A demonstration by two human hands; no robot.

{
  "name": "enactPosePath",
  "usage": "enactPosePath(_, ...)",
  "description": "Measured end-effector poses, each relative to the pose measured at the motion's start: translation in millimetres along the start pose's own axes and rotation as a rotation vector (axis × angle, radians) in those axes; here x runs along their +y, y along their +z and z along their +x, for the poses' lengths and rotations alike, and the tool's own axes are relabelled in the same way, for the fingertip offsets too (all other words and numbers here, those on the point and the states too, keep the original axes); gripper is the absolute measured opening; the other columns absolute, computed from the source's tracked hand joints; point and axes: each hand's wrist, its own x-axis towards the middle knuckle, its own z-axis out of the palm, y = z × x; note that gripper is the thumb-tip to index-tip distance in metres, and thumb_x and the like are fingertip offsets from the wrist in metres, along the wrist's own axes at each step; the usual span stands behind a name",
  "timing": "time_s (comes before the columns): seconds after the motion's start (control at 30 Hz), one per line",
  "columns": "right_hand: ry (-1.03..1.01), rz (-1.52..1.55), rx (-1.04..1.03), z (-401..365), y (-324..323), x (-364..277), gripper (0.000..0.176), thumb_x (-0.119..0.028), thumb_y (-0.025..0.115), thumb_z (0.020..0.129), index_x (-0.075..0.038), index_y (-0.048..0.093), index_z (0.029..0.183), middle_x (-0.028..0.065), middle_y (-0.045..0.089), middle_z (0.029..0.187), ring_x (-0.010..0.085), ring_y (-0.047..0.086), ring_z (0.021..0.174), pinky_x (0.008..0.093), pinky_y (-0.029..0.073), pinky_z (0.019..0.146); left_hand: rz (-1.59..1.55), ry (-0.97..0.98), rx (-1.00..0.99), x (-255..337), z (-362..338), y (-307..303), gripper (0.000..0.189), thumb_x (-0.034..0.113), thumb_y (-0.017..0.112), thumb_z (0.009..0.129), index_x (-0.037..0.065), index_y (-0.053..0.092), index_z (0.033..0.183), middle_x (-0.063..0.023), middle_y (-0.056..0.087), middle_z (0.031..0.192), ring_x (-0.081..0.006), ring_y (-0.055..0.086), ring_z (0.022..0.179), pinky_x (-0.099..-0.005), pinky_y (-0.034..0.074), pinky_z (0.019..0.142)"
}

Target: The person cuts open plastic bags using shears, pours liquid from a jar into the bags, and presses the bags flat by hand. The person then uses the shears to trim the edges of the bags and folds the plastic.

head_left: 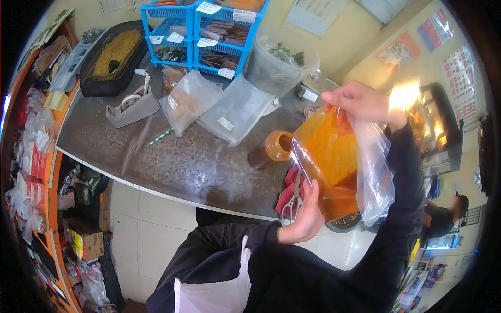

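A clear plastic bag (pixel 334 151) smeared inside with an orange, oily-looking filling hangs tilted in front of me. High at its gathered top, my right hand (pixel 360 101) pinches the plastic. Lower down, my left hand (pixel 304 219) grips the bag's lower left edge, fingers partly hidden behind it. The bag's left corner is right at the mouth of a clear plastic jar (pixel 263 152), which stands upright on the table with dark reddish-brown contents. Below the jar, near my left hand, lie scissors (pixel 291 207) on a red cloth (pixel 286 194).
Blue basket racks (pixel 195 36) with labelled packets stand at the back, beside a clear bucket (pixel 282 60). Plastic bags (pixel 232 112), a tape dispenser (pixel 133 107) and a black tray (pixel 112 86) occupy the dark table (pixel 172 161). A person (pixel 443 216) is far right.
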Motion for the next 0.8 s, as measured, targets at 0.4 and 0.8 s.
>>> enactPosePath(0.4, -0.065, 0.2, -0.142, 0, -14, 4, 0.057, -0.055, 0.048, 0.099, -0.002, 0.066, 0.106, 0.0036, 0.07, 0.086, 0.0073, 0.061, 0.075, 0.0237, 0.049, 0.07, -0.094, 0.044, -0.045, 8, 7, 6, 0.057, 0.047, 0.033, 0.105, 0.028, 0.007, 0.152, -0.0004, 0.019, 0.158, -0.0214, 0.019, 0.148, -0.0467, 0.023, 0.119)
enactPosePath(0.8, -0.101, 0.165, -0.165, 13, -15, 25, 0.042, -0.041, 0.057, 0.099, -0.002, 0.066, 0.114, -0.0004, 0.067, 0.087, 0.0051, 0.058, 0.079, 0.0235, 0.048, 0.072, -0.088, -0.004, -0.073, 13, 4, 4, 0.055, 0.05, 0.028, 0.105, 0.027, 0.009, 0.15, -0.0014, 0.022, 0.157, -0.0232, 0.027, 0.145, -0.0482, 0.029, 0.117)
